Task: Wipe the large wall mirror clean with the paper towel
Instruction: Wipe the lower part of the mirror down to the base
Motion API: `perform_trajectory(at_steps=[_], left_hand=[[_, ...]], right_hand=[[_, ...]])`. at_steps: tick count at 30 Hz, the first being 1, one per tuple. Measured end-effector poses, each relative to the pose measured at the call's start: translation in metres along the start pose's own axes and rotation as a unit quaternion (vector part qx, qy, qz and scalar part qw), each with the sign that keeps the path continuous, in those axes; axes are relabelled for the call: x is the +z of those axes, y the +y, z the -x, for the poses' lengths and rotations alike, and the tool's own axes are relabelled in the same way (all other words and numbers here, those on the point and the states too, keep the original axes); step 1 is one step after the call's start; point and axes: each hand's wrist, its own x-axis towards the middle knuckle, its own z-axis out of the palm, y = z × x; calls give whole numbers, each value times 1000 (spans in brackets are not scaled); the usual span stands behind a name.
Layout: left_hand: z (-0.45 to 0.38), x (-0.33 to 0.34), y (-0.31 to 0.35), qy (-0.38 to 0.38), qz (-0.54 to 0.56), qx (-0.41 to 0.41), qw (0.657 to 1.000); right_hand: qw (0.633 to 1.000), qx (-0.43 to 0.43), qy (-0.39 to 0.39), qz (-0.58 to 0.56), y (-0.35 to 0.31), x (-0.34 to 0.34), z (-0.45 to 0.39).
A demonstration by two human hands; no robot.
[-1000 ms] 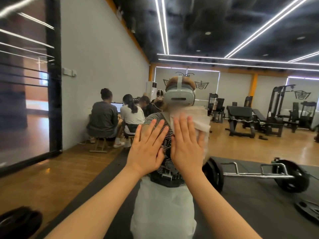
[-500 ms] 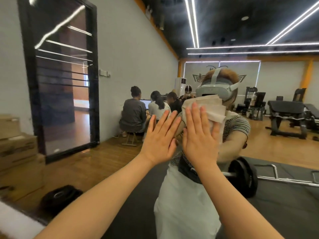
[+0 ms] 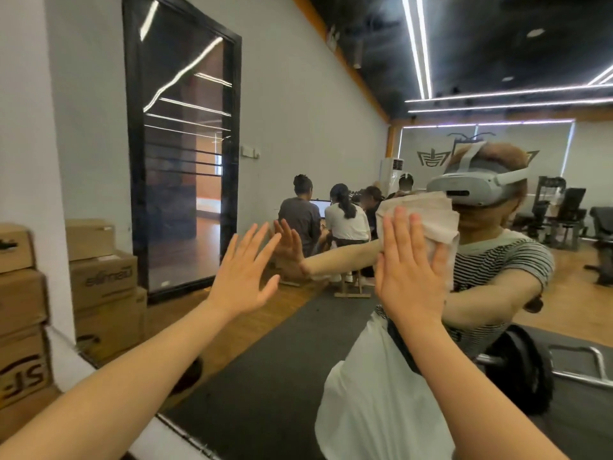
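Observation:
The large wall mirror (image 3: pixel 325 134) fills most of the view and reflects the gym and my own figure. My right hand (image 3: pixel 409 272) lies flat with straight fingers, pressing a white paper towel (image 3: pixel 428 212) against the glass at about head height. The towel sticks out above and to the right of my fingers. My left hand (image 3: pixel 243 273) is raised to the left of it, fingers spread and straight, palm toward the mirror and holding nothing; its reflection appears just beyond the fingertips.
Stacked cardboard boxes (image 3: pixel 20 293) stand at the far left beside the mirror's edge, doubled in the glass. The mirror's lower edge (image 3: pixel 185 436) runs along a white ledge. Reflected are a black-framed door (image 3: pixel 185 154), seated people, a barbell on a dark mat and gym machines.
Both hands and the towel have slid left along the mirror, and the view has turned left with them. The mirror's left edge and the boxes have come into sight.

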Motion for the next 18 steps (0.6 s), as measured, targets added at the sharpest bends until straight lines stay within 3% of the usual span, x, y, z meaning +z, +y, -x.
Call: perform_trajectory(at_steps=[9, 18], left_hand=[[-5, 17, -48, -19, -45, -7, 999], [-20, 70, -84, 99, 52, 32, 993]], right_hand=[[1000, 3, 21, 13, -1, 1, 0], [998, 9, 42, 56, -6, -1, -1]])
